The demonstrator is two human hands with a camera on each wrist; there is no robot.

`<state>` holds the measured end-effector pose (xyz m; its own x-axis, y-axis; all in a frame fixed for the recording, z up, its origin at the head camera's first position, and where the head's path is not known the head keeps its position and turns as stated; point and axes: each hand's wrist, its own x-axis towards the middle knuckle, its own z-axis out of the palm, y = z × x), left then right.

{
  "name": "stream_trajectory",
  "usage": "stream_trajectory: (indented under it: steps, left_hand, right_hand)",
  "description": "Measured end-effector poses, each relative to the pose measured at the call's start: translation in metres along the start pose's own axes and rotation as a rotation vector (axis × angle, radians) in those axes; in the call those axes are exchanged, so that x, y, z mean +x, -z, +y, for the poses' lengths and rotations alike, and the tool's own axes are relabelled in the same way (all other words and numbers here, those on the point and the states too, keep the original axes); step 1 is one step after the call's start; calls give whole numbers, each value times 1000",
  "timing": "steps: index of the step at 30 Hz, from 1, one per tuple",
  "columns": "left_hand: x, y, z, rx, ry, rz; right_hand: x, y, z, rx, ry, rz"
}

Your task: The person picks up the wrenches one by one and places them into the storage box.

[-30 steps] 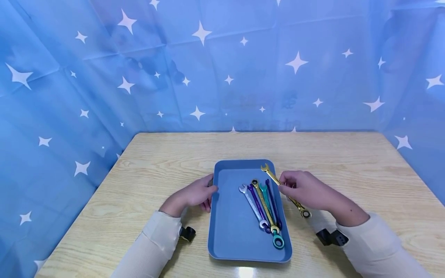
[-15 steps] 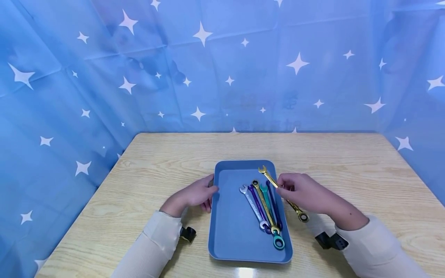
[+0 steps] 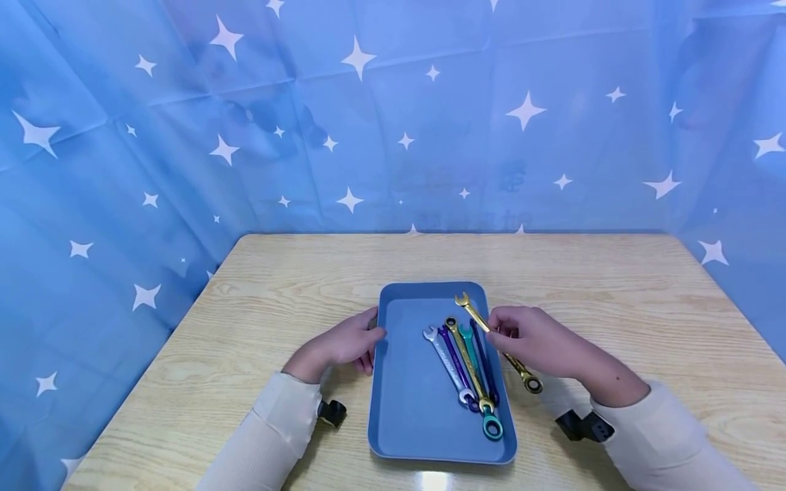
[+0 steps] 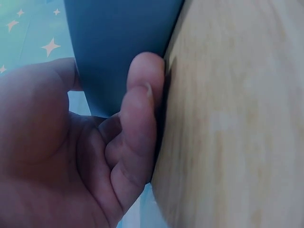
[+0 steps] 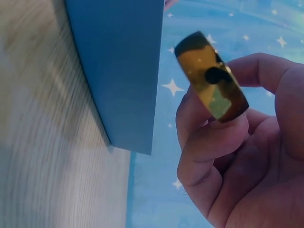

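My left hand [image 3: 346, 341] grips the left wall of a blue tray [image 3: 405, 423], its thumb over the rim. Curled fingers [image 4: 137, 114] press against the tray's outer wall in the left wrist view. At the tray's right edge my right hand [image 3: 537, 341] pinches a gold ratcheting combination wrench [image 3: 474, 315] by the middle. Its open end slants over the tray, while its ring end hangs outside, close to the camera in the right wrist view. Inside the tray lie a silver wrench [image 3: 443, 361], a purple wrench [image 3: 453, 354], another gold wrench [image 3: 464, 358], a teal wrench [image 3: 492, 427] and a dark purple wrench [image 3: 487, 372].
The tray stands on a light wood table [image 3: 295, 279]. A blue curtain [image 3: 442, 136] with white stars hangs behind the table and along both sides. Small black cameras are strapped to both wrists, over light sleeves.
Over the last second my right hand has moved slightly left and down with the gold wrench, most of it in the first half second. My left hand and the tray have stayed put.
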<state>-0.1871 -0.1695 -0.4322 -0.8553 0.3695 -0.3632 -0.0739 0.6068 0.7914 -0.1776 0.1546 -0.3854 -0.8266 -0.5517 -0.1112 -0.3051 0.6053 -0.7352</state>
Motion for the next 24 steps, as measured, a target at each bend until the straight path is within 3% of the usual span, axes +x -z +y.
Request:
stream_trajectory:
  steps: [24]
  left_hand:
    - [1, 0, 0, 8, -21, -4]
  right_hand:
    - [0, -3, -3, 27, 37, -22]
